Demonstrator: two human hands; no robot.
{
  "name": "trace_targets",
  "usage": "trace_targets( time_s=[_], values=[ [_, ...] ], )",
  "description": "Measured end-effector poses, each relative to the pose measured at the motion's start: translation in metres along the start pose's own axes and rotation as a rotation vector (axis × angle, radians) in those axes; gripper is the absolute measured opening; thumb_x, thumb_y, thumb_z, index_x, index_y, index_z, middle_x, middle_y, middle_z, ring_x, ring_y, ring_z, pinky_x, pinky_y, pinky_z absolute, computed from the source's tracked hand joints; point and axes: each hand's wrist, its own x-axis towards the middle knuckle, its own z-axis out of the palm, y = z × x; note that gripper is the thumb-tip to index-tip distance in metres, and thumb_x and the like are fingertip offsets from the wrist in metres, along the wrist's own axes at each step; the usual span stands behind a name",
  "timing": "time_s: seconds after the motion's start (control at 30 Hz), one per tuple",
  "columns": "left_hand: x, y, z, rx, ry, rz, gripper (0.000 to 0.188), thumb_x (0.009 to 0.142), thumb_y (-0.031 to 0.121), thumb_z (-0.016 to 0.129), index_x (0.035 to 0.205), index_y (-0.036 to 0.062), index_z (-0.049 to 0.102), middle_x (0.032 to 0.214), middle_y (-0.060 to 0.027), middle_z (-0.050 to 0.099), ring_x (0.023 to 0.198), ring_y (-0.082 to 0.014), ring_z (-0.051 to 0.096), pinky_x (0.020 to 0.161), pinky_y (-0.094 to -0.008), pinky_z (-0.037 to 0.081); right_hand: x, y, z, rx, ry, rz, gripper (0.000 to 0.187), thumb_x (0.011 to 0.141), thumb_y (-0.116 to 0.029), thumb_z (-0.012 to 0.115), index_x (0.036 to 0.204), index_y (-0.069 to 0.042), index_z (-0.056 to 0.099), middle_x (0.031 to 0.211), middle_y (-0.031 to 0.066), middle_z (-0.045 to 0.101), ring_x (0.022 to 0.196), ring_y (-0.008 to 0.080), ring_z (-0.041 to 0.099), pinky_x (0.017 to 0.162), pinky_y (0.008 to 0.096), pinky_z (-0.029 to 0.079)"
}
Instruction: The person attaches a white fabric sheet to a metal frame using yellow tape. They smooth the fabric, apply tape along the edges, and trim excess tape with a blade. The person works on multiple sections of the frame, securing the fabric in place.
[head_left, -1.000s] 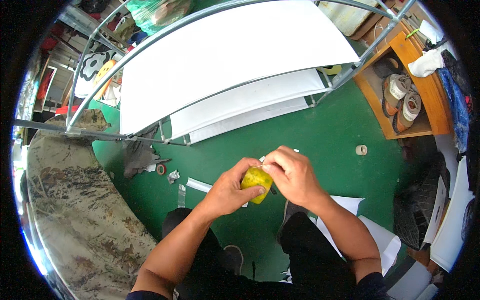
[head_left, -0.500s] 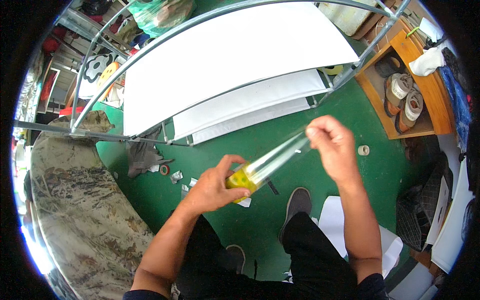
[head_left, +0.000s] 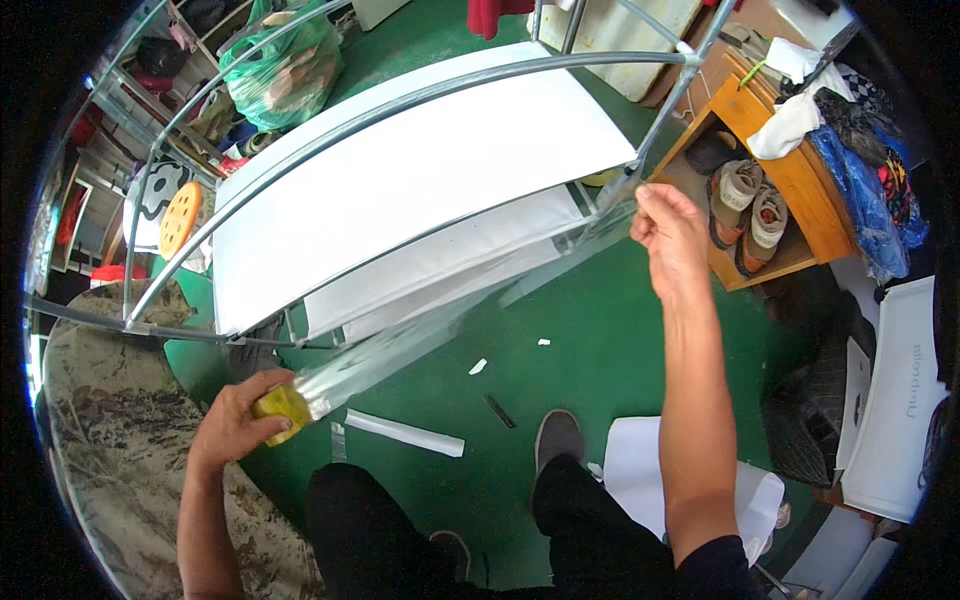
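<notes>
My left hand (head_left: 238, 424) is closed around a roll of transparent packing tape (head_left: 284, 411) that looks yellow, low at the left above the camouflage cloth. From the roll a long strip of tape (head_left: 425, 338) runs up to the right. Its free end is pinched between the thumb and fingers of my right hand (head_left: 672, 238), beside the corner of the rack. The strip passes in front of the near side of a metal-tube rack (head_left: 440, 83), whose shelves carry white sheets (head_left: 420, 170). I cannot tell whether the strip touches the rack.
Camouflage cloth (head_left: 120, 430) covers something at the left. A wooden shoe cabinet (head_left: 800, 195) with shoes (head_left: 750, 210) stands at the right. White sheet material (head_left: 635, 465) lies by my foot, and paper scraps (head_left: 405, 432) are on the green floor. A green plastic bag (head_left: 285, 70) sits behind the rack.
My hands have moved far apart, the left one down and left with the roll, the right one slightly up. The tape strip between them is much longer. The view has shifted too.
</notes>
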Motion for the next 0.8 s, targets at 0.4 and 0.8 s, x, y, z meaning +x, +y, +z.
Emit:
trace_targets(
  time_s=[0.4,0.8],
  values=[
    [0.013,-0.016,-0.043,0.097,-0.005,0.105,0.041,0.084,0.019,0.071,0.120,0.0011,0.063,0.096,-0.0132,0.070,0.081,-0.0239,0.069,0.077,-0.0365,0.055,0.029,0.014,0.000,-0.076,0.039,0.030,0.014,0.091,-0.015,0.072,0.093,-0.004,0.066,0.069,-0.0021,0.055,0.058,0.0080,0.050,0.052,0.0240,0.040],
    [0.008,-0.045,-0.071,0.231,-0.009,0.016,0.034,0.089,0.024,0.069,0.119,0.0079,0.067,0.105,-0.0128,0.072,0.089,-0.0238,0.071,0.081,-0.0376,0.054,0.036,0.016,-0.011,-0.150,0.122,0.007,0.013,0.096,-0.017,0.068,0.098,-0.004,0.065,0.074,-0.0034,0.052,0.064,0.0072,0.048,0.057,0.0223,0.039]
  ],
)
